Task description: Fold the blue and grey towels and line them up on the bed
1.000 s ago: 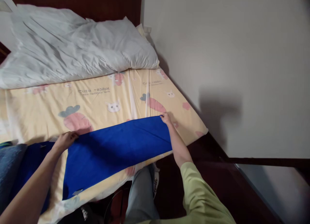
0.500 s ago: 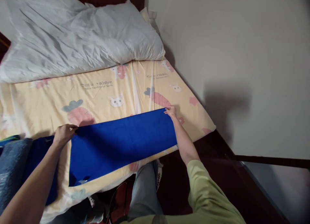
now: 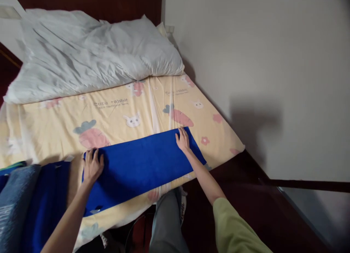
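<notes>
A long blue towel [image 3: 142, 165] lies flat across the near part of the bed, its far edge slanting up to the right. My left hand [image 3: 93, 165] rests palm down on its far left corner, fingers spread. On the towel near the far right corner lies my right hand [image 3: 183, 139], also flat with the fingers apart. A small whitish tag [image 3: 95, 210] shows at the towel's near left corner. What lies directly beneath both palms is hidden.
Left of the towel are a folded dark blue cloth [image 3: 49, 194] and a grey-blue fuzzy towel [image 3: 18, 202]. A large pale pillow or quilt [image 3: 104, 52] lies at the head of the yellow rabbit-print bed [image 3: 153, 114]. A wall [image 3: 259, 63] stands to the right.
Both hands have let go of the towel's far corners and now lie flat on it. The left hand has moved right, the right hand a little left. The towel's right end lies down on the bed.
</notes>
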Action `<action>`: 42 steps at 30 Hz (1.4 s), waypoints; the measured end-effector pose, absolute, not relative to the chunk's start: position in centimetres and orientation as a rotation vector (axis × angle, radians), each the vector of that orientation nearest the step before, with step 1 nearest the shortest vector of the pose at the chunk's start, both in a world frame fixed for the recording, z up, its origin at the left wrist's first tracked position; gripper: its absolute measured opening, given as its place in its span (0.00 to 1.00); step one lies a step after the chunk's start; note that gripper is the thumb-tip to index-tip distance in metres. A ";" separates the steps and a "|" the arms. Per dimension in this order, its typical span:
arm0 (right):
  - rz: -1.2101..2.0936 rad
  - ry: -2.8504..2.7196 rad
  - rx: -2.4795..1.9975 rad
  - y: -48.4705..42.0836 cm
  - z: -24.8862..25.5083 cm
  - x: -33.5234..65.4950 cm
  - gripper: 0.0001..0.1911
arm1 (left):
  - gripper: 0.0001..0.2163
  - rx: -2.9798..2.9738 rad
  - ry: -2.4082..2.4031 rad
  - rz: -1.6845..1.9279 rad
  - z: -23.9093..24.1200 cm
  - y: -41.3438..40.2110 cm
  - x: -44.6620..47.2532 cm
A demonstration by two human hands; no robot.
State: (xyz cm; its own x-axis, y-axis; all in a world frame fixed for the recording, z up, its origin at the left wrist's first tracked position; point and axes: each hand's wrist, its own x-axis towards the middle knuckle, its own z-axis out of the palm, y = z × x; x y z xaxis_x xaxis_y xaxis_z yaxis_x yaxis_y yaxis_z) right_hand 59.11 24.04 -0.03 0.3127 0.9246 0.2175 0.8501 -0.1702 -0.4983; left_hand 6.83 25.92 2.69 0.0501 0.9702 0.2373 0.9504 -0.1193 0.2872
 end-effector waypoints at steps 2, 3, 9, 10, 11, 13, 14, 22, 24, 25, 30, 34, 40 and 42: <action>0.186 -1.610 -2.114 23.0 -1.0 58.4 0.31 | 0.30 2.265 2.062 0.534 1.6 25.2 7.1; 0.195 -1.597 -2.159 22.9 -1.4 58.4 0.33 | 0.30 2.261 2.073 0.518 1.2 25.0 7.0; 0.317 -1.525 -2.326 24.3 -1.2 59.7 0.37 | 0.30 2.215 2.122 0.486 1.9 25.2 7.4; 0.335 -1.538 -2.325 24.2 -0.7 59.6 0.37 | 0.30 2.213 2.124 0.494 2.2 24.8 7.8; 0.331 -1.561 -2.309 23.8 -0.2 59.4 0.37 | 0.31 2.223 2.111 0.503 2.6 24.0 8.2; 0.246 -1.625 -2.242 21.8 0.7 58.8 0.36 | 0.31 2.272 2.036 0.499 3.0 21.4 8.8; 0.183 -1.659 -2.200 20.2 1.0 58.5 0.36 | 0.31 2.300 1.991 0.485 3.0 19.6 8.9; 0.061 -1.530 -2.278 6.8 -1.2 60.1 0.34 | 0.33 2.224 2.070 0.466 0.9 7.4 6.9; 0.064 -1.512 -2.293 6.3 -1.3 60.5 0.34 | 0.33 2.152 2.126 0.469 1.3 7.0 7.0; 0.073 -1.504 -2.301 6.3 -1.2 60.5 0.34 | 0.33 2.133 2.129 0.473 1.7 7.1 7.2; 0.215 -1.453 -2.334 7.0 0.3 60.3 0.35 | 0.31 2.063 2.126 0.458 3.1 6.8 7.8; 0.214 -1.384 -2.303 5.2 2.2 56.8 0.35 | 0.31 2.029 2.132 0.414 3.3 3.6 7.3; 0.676 -1.308 -1.884 -2.0 3.5 42.7 0.30 | 0.32 2.004 2.067 0.377 3.5 -1.9 7.0; 1.005 -1.034 -1.783 -3.6 3.1 38.4 0.27 | 0.31 2.010 2.072 0.337 3.7 -2.3 6.9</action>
State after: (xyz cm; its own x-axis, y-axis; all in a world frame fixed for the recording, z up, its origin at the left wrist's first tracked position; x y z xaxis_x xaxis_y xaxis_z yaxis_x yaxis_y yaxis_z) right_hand 38.38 -3.61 3.06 0.3433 0.9112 -0.2279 0.2532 -0.3234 -0.9117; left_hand 6.85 -2.27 3.72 -0.0291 0.9995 -0.0084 0.9455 0.0303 0.3242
